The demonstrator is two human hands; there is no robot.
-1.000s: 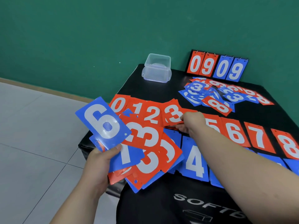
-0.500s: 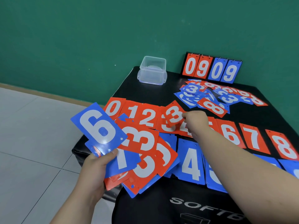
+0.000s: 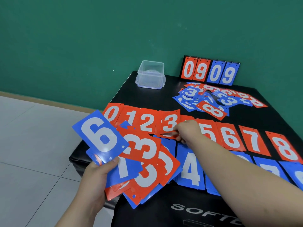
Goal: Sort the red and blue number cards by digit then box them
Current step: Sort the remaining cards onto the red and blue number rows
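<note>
My left hand [image 3: 96, 176] grips a fanned bunch of red and blue cards, with a blue 6 [image 3: 100, 131] on top and a red 3 [image 3: 144, 148] beside it. My right hand [image 3: 186, 131] pinches the lower right corner of the red 3 pile [image 3: 168, 123] in the row. A row of red cards lies on the black table [image 3: 147, 97]: 0 [image 3: 111, 113], 1, 2, then 5, 6, 7, 8 [image 3: 284, 147]. Below it runs a blue row, with a blue 4 [image 3: 191, 169] showing. A loose mixed heap [image 3: 211, 100] lies at the back right.
A clear plastic box [image 3: 150, 74] stands at the table's back left corner. A scoreboard stand [image 3: 210, 71] showing 09 09 leans by the green wall. Tiled floor lies to the left of the table edge.
My right hand has set a red 3 card onto the 3 pile and straightened it; the card lies flatter now. My left hand's bunch has stayed about the same.
</note>
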